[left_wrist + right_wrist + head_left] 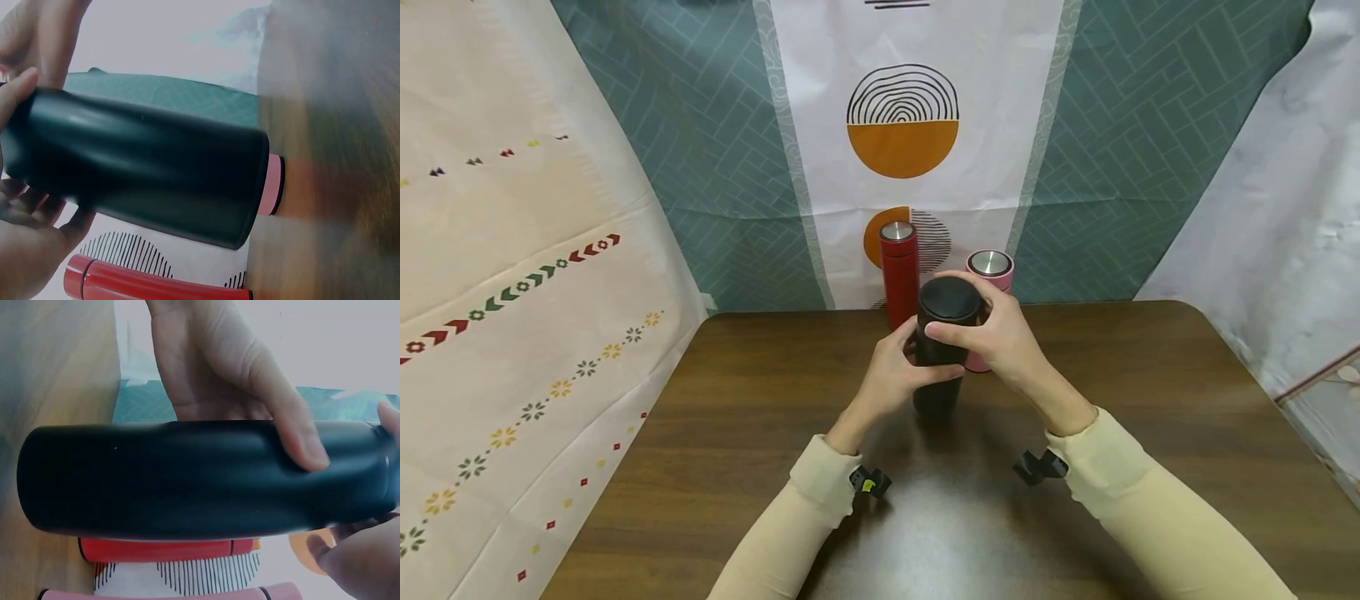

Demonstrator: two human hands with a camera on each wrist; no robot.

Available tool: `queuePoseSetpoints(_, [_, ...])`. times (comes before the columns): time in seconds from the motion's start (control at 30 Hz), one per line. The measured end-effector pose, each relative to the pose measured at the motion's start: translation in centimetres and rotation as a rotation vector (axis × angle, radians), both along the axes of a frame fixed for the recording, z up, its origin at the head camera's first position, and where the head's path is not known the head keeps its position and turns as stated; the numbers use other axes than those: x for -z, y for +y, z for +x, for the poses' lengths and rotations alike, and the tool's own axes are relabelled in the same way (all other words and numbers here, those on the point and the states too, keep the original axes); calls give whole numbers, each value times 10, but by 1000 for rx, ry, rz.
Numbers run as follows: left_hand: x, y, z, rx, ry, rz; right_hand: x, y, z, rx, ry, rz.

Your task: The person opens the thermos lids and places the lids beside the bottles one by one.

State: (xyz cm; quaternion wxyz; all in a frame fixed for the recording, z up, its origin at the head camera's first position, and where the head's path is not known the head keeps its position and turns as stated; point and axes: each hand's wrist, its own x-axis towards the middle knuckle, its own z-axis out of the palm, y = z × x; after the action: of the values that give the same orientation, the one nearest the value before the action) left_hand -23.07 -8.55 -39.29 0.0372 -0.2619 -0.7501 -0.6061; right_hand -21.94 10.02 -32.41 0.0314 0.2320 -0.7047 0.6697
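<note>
A black thermos bottle (936, 398) stands nearly upright in front of me, its dark lid (951, 298) on top. My left hand (887, 373) grips the bottle's body from the left, thumb across the near side. Higher up, my right hand (1000, 329) holds the lid end from the right, its thumb over the front. Both hands also show around the bottle in the right wrist view. Whether the bottle's base touches the table cannot be told. Behind it are a red thermos (900, 279) and a pink thermos (990, 265), the pink one partly hidden by my right hand.
The brown wooden table (737, 467) reaches back to a hanging cloth (722, 150) with green panels and a white middle strip. Patterned light fabric (535, 333) hangs at the left, and pale fabric (1285, 208) at the right.
</note>
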Motion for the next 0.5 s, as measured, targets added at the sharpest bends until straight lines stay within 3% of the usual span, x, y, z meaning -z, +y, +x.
queuePoseSetpoints(0.23, [-1,-1,2,32,16,-28,0,5,-2,8,63,53])
queuePoseSetpoints(0.5, [-1,-3,3,74,20,-14,-5,10,-6,-101,89,59])
